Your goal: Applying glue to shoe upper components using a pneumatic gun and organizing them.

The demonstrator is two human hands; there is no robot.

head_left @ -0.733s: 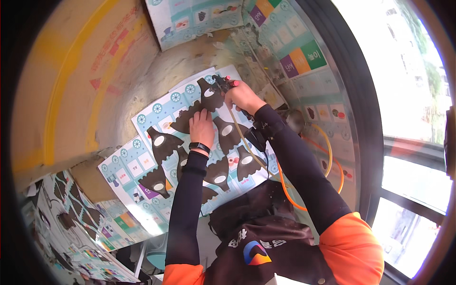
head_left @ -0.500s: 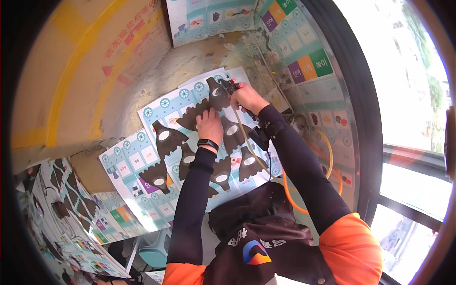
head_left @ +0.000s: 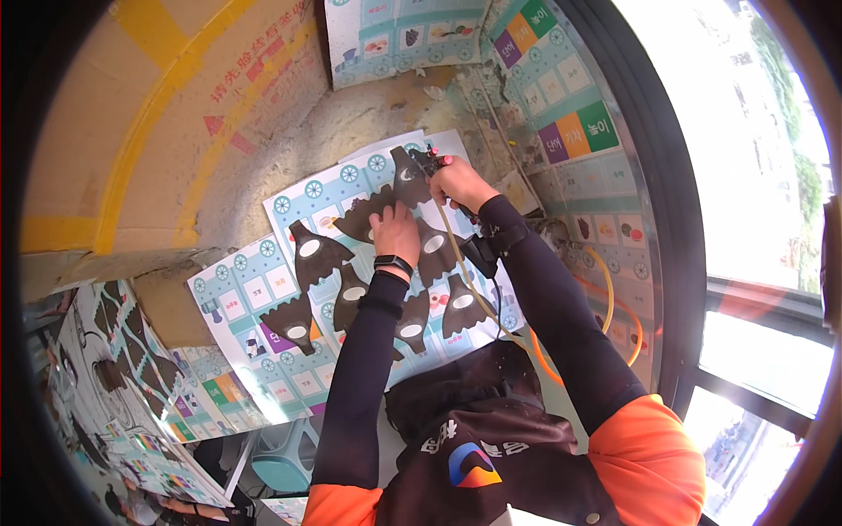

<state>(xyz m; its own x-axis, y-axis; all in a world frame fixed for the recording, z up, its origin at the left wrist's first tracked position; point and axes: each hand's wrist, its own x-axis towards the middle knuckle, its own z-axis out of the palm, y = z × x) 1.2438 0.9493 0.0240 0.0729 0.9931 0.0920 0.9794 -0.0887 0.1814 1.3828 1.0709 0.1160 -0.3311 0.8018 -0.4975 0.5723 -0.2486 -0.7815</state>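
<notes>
My right hand (head_left: pixel 460 184) grips a small black spray gun (head_left: pixel 424 161) with red knobs, and a thin tan hose runs down from it. Its front is over a dark brown bell-shaped piece (head_left: pixel 407 180) with a white oval, at the far end of the board. My left hand (head_left: pixel 395 231) rests with its fingers spread on a neighbouring dark piece (head_left: pixel 358 217) with a scalloped edge. Nearer to me lie several similar pieces, among them one at the left (head_left: pixel 320 253) and one at the lower right (head_left: pixel 461 304). My fingers partly hide the spray gun's grip.
Printed boards (head_left: pixel 228 276) in pale blue and white lie under the pieces. A big cardboard box (head_left: pixel 114 131) with yellow tape stands at the left. Upright printed panels (head_left: pixel 596 180) line the right, near coiled orange hose (head_left: pixel 611 289). A teal stool (head_left: pixel 282 469) is below.
The whole view has shifted slightly, so the boards and pieces sit a little further right. Both hands keep nearly the same places relative to the pieces.
</notes>
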